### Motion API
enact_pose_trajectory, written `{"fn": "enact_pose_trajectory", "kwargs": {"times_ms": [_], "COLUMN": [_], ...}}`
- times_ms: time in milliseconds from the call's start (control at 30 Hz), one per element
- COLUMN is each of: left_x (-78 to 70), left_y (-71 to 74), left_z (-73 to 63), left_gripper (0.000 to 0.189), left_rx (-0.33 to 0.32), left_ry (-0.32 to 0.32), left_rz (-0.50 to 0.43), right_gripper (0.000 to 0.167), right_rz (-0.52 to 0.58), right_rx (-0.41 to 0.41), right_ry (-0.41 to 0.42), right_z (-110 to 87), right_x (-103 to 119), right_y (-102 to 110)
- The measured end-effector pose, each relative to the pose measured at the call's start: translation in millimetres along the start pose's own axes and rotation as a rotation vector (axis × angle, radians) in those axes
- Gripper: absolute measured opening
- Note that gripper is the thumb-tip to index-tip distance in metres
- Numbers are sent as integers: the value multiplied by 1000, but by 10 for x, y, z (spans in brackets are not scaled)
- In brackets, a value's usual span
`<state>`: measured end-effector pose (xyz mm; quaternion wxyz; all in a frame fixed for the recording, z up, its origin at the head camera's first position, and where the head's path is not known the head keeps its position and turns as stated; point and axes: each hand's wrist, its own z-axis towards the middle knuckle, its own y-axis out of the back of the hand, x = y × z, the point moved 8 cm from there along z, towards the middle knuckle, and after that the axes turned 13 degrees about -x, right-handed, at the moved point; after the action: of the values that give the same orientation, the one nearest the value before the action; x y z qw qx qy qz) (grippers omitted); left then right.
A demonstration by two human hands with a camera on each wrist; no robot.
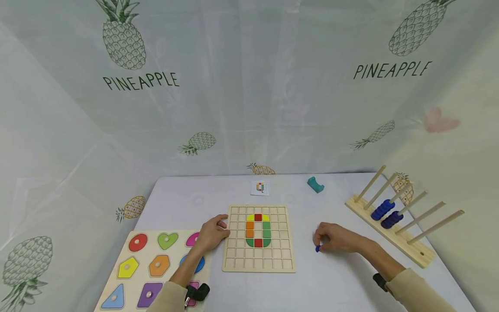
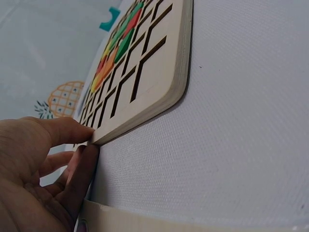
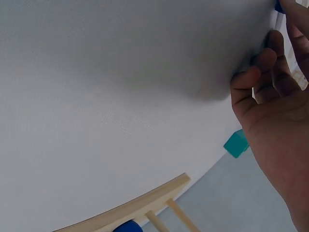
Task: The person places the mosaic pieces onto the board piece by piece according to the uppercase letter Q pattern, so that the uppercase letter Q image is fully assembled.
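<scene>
A square wooden grid board (image 1: 259, 260) lies flat on the white table, with red, yellow, orange and green tiles (image 1: 267, 234) set in a ring in its slots. My left hand (image 1: 212, 234) touches the board's left edge, thumb and forefinger spread along it. In the left wrist view these fingers (image 2: 72, 131) meet the board's side. To the right of the board, my right hand (image 1: 337, 237) pinches a small blue piece (image 1: 317, 248) low over the table. Only a bit of that blue piece (image 3: 279, 7) shows in the right wrist view; its full shape is hidden by the fingers.
A shape puzzle board (image 1: 128, 273) with knobbed pieces lies at front left, under the left forearm. Behind the grid board is a small card (image 1: 260, 193) with a coloured Q-like pattern. A teal block (image 1: 315, 185) and a wooden peg rack (image 1: 413, 249) with blue rings (image 1: 383, 209) stand at right.
</scene>
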<state>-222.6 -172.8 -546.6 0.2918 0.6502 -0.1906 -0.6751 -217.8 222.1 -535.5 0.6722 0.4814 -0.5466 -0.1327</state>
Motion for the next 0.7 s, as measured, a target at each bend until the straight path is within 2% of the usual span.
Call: {"fn": "enact_pose_trajectory", "kwargs": {"times_ms": [200,400,567,700], "left_x": [1,-1,2,-2], "left_y": [5,8,4,8], "left_z": [-7,-7,-2,1], "left_gripper": [53,52,53,53], "left_rx": [-1,4,8,4], "left_ry": [1,-1,4,5], "left_rz": [-1,-10,-7,-5], "right_gripper": [18,17,16,18], "right_rz": [4,58,105,100], "right_rx": [-1,17,14,-3], "right_ry": [21,64,103,115], "right_z": [8,18,42,98], "right_x": [48,109,245,343], "right_y": [-31,-75,-101,-124]}}
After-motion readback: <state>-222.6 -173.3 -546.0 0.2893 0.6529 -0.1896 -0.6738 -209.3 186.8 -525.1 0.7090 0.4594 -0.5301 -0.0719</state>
